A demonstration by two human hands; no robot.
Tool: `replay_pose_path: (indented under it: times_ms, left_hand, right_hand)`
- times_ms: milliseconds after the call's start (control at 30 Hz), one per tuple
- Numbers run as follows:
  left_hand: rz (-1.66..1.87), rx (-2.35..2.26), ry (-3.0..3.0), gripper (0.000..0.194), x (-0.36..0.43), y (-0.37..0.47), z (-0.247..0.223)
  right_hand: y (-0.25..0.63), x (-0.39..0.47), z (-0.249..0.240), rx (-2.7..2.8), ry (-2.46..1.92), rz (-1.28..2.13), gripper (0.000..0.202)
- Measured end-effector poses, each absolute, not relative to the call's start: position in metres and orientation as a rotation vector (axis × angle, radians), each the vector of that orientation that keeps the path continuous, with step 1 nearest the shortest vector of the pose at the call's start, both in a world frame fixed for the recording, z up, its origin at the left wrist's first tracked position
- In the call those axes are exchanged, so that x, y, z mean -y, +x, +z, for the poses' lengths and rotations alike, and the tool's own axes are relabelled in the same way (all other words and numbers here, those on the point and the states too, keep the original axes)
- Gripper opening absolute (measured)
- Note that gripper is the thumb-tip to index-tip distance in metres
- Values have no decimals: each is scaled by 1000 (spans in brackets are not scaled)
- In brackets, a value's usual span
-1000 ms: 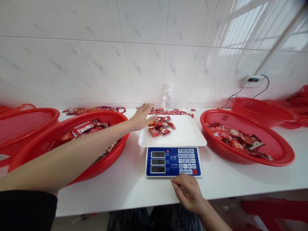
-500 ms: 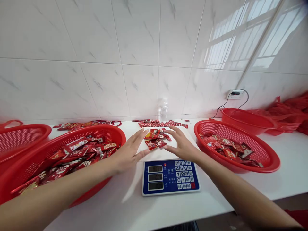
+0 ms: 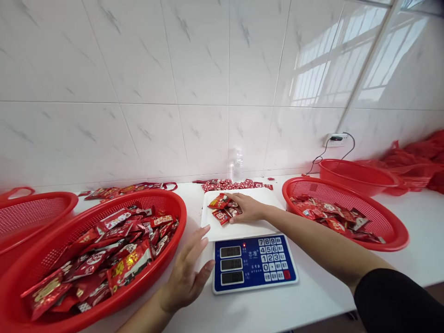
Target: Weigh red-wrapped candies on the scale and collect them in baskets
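Observation:
Small red snack packets lie in a loose pile on the white tray of a digital scale. My right hand rests over the right side of that pile, its fingers curved around the packets. Nearer to me, my left hand hovers just left of the scale's blue keypad, fingers apart and holding nothing. A large red basket full of red packets stands to its left. On the right, another red basket holds more packets.
Behind the scale are a clear bottle and red patterned packets. More packets lie behind the left basket. Another red basket stands far left, a red basin back right, beside red mesh bags.
My left hand has moved back from the tray toward me. My right hand has moved onto the packets, its fingers now curled around them. The view has shifted slightly.

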State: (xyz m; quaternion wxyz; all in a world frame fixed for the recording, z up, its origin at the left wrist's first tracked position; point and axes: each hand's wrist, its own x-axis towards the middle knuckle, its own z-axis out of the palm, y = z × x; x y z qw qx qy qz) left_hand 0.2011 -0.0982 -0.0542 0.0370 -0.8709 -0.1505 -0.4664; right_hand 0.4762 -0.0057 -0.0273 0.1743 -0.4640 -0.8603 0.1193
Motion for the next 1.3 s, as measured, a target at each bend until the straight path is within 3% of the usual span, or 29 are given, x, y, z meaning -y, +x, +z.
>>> replay_pose_path:
  times_ms: [100, 233, 333, 633, 800, 1000, 1133, 1300]
  left_hand:
    - [-1533, 413, -2643, 70, 92, 212, -61]
    - [-1507, 283, -2654, 60, 93, 209, -65]
    - [-1492, 310, -2633, 57, 96, 201, -67]
    - [-1596, 540, -2606, 53, 96, 195, -72]
    - [-1622, 696, -2616, 42, 96, 198, -72]
    - [-1690, 825, -2652, 36, 96, 199, -72]
    - [-1730, 828, -2658, 38, 97, 198, -72]
    - [-1742, 848, -2666, 37, 96, 196, -73]
  right_hand:
    - [478, 11, -32, 2410, -1278, 214, 82]
    - [481, 14, -39, 2412, -1220, 6, 39]
    - [483, 12, -42, 2380, -1174, -63, 28]
    - [534, 37, -10, 2105, -1237, -112, 25]
    - [610, 81, 2, 1768, -1673, -208, 27]
    - [678, 111, -21, 1568, -2096, -273, 32]
    - [647, 88, -28, 1791, -1966, -142, 53]
    - [542, 26, -22, 2092, -1721, 206, 68]
